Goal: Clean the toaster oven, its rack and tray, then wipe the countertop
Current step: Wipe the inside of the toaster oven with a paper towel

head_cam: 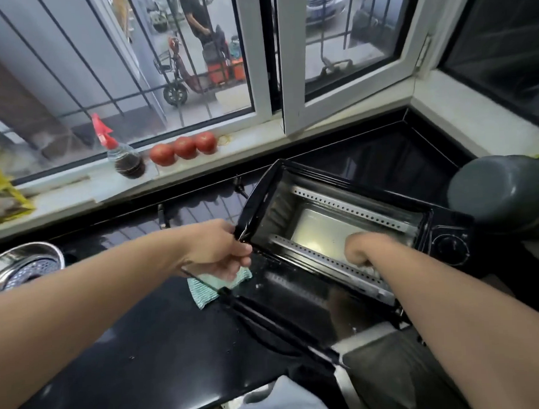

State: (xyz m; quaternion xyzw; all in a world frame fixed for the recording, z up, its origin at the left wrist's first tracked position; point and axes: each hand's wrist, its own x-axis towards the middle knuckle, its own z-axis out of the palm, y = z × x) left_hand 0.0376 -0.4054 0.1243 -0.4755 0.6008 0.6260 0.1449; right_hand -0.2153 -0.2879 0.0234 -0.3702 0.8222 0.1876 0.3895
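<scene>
On the black counter [138, 349] the oven [334, 226] sits door-down, left hand [216, 248] clamped on its corner, right hand [364, 249] fisted inside, seemingly on a rag I can't see clearly—scrubbing the cavity, I'd say; next, steady strokes along the walls.

1. The toaster oven [340, 232] sits on the countertop [150, 342], door [297, 299] folded down in front
2. A cloth [204, 289] lies left of the door
3. A bowl [23, 264] sits far left
4. Three tomatoes [184, 147] and a bottle [125, 158] sit on the windowsill [76, 191] behind
</scene>
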